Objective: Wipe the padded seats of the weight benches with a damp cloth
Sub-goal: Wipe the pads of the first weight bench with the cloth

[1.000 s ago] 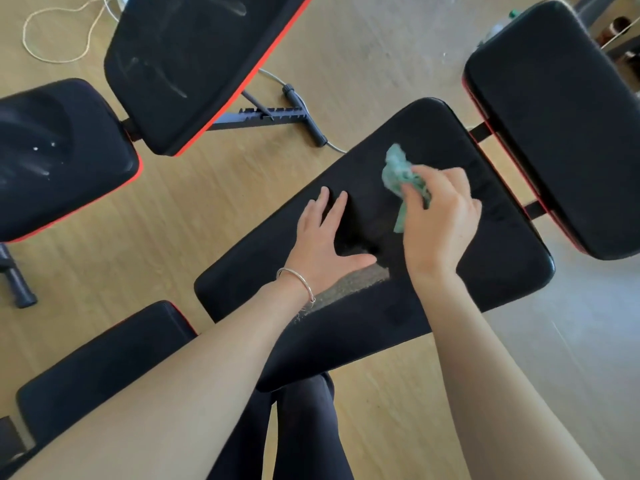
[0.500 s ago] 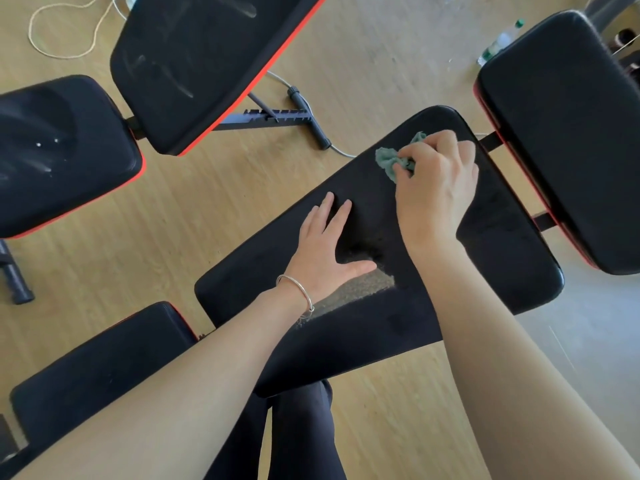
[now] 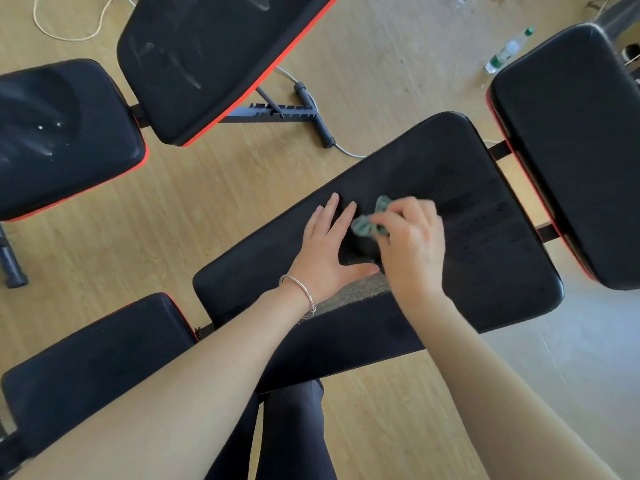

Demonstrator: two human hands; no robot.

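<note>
Left hand flat, fingers straight, pressing the padded seat, likely to brace. Right hand just beside it, fingers curled, pinching the bunched green cloth onto the pad between both hands; probably scrubbing one spot.

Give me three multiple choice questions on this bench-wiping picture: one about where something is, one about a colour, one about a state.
1. Where on the middle pad is the cloth?
A. just right of the left hand
B. under the left palm
C. at the near edge
2. What colour is the cloth?
A. red
B. green
C. white
3. The right hand is:
A. flat and open
B. gripping the cloth
C. idle, holding nothing
Key: 1 A, the cloth sits beside the spread fingers; 2 B, it is pale green; 3 B, the fingers curl round the cloth.
</note>
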